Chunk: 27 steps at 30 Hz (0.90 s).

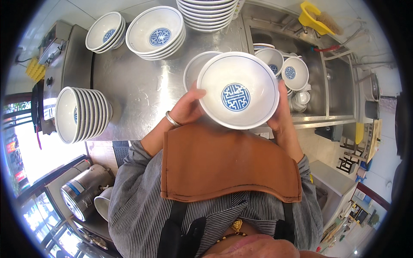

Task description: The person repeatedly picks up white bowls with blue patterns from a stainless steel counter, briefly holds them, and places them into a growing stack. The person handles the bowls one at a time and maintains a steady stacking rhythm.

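Between my two hands a large white bowl [209,93] with a blue round pattern inside is held up, its inside facing the camera. My left hand [190,104] grips its left rim, the thumb over the edge. My right hand [280,108] holds the right side, fingers mostly behind it. Another white bowl [195,66] shows partly behind the held one; whether they touch I cannot tell. Stacks of similar bowls stand at the back left [105,30], back middle [138,35] and back centre [206,19]. One more stack [64,116] stands at the counter's left front.
The steel counter [135,93] runs into a double sink [314,93] at the right. In the sink lie several bowls [295,82] and small white pieces [300,100]. A yellow scoop-like container [311,19] is at the sink's back edge. A steel cabinet [77,61] borders the counter's left.
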Available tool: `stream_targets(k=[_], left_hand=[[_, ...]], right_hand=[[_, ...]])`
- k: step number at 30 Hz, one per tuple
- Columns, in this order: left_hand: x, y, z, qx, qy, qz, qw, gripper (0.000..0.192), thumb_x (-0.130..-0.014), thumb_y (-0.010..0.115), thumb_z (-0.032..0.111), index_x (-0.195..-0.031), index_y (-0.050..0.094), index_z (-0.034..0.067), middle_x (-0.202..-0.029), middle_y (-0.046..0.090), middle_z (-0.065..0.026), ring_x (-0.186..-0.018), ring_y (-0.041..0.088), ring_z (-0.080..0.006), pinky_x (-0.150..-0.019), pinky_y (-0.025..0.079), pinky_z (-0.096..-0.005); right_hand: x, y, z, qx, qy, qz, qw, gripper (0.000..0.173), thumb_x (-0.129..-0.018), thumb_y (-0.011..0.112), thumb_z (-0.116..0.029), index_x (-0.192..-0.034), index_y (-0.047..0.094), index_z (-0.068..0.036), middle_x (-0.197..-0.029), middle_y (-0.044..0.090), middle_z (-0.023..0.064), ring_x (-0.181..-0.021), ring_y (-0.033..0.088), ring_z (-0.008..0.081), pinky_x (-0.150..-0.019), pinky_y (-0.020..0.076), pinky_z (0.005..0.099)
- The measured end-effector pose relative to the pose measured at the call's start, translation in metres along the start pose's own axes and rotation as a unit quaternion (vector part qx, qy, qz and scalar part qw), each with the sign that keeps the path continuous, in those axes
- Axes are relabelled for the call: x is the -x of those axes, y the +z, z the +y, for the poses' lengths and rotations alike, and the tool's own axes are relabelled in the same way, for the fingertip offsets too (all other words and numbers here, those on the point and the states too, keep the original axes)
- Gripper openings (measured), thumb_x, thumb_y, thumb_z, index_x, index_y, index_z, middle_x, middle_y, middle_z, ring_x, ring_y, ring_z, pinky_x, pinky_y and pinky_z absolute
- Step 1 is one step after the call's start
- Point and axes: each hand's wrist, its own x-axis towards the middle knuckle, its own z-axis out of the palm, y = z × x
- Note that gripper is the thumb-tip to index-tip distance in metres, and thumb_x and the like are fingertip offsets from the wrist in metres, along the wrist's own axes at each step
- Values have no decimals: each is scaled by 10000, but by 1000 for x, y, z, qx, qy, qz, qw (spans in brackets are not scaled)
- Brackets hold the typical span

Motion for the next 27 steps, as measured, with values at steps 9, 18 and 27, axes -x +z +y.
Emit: stream_targets(k=[9, 18, 27], left_hand=[[-12, 15, -13, -30, 73, -23, 997, 760, -873, 609, 164, -1500, 188, 77, -1489, 354, -132, -1345, 426, -278, -1058, 443, -461], [16, -1, 9, -130, 72, 132, 980, 517, -989, 545, 290, -1418, 366, 64, -1352, 509, -139, -1200, 562, -275, -1012, 481, -428], [53, -41, 22, -147, 214, 237, 936, 377, -995, 537, 235, -1320, 487, 51, -1234, 592, -143, -1101, 618, -267, -937, 514, -374]], right_hand=[[26, 15, 25, -16, 14, 23, 1000, 662, -942, 566, -420, -1457, 354, -62, -1425, 483, 94, -1287, 490, 230, -1073, 406, 399], [16, 35, -9, 59, 16, 88, 994, 606, -901, 557, -428, -1361, 443, -50, -1198, 608, 72, -1010, 593, 147, -745, 476, 280], [14, 30, -7, 76, 52, 49, 995, 523, -927, 498, -421, -1297, 477, -53, -1019, 639, 70, -754, 574, 100, -492, 356, 224]])
